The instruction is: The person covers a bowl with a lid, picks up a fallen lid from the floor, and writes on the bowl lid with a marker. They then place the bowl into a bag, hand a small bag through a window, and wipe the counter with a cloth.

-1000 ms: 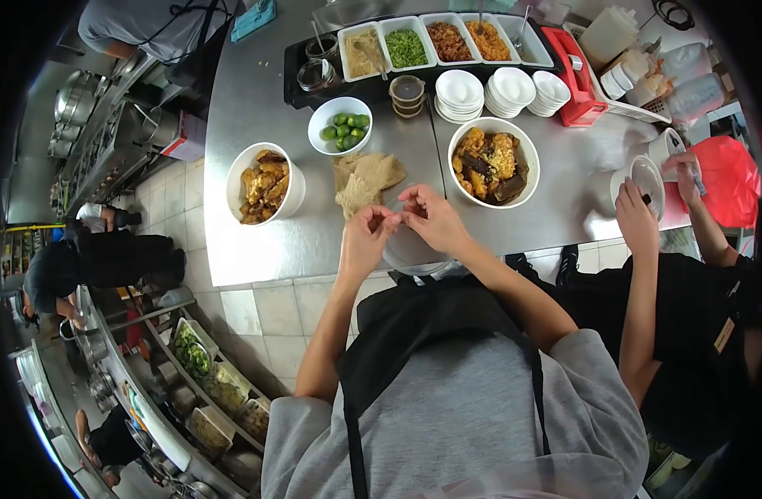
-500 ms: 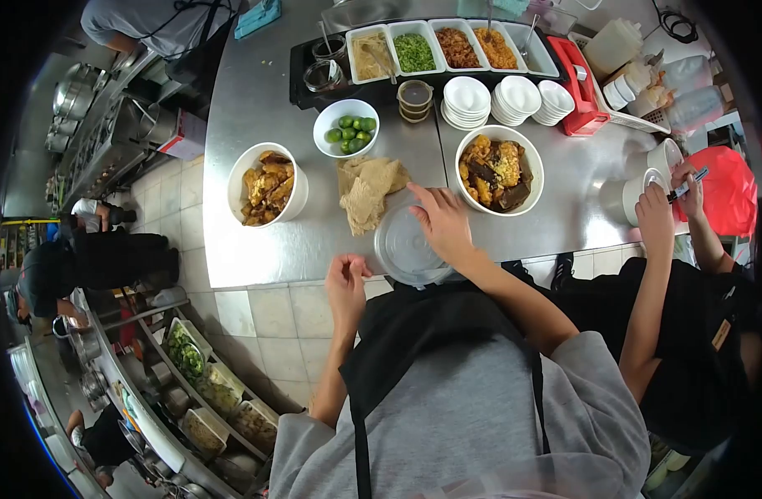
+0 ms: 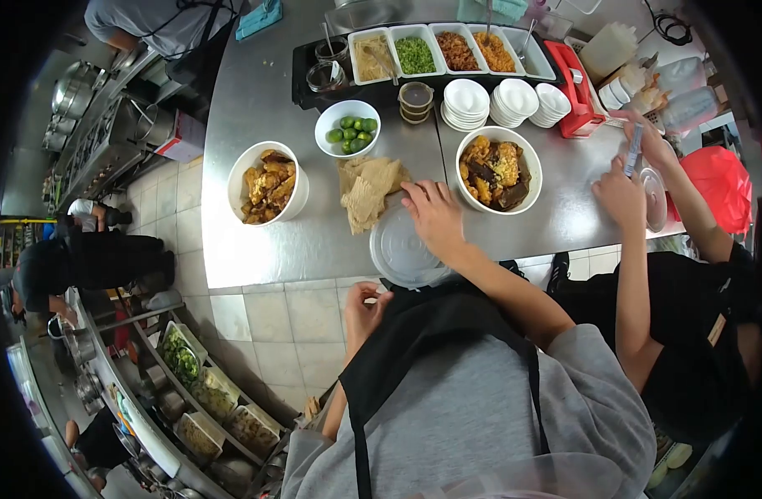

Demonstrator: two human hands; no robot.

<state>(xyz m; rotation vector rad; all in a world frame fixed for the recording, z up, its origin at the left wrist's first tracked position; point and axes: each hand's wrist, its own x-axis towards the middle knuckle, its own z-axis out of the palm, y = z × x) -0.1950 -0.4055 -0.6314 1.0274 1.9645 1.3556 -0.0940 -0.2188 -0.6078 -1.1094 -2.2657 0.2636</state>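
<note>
My right hand point(image 3: 435, 218) lies over the right side of a clear plastic lid point(image 3: 398, 249) at the table's front edge, fingers spread toward the brown napkins point(image 3: 371, 193). Below the table edge, near the apron, my left hand point(image 3: 365, 313) has its fingers curled; whether they hold anything is not clear. A tub of browned food point(image 3: 269, 185) stands left of the napkins. Another tub of food point(image 3: 499, 171) is right of my right hand. Behind the napkins sits a white bowl of green limes point(image 3: 348, 130).
Topping trays point(image 3: 414, 55), stacked white dishes point(image 3: 466, 101) and a red holder point(image 3: 577, 91) line the back. At right, a co-worker's hands point(image 3: 626, 195) hold a pen-like item near a red bag point(image 3: 718, 190). People stand at left beyond the tiled floor.
My left hand has moved right, toward the apron. My right hand has shifted slightly left with the lid. The co-worker's hands have moved, and the white tubs beside them are gone from view.
</note>
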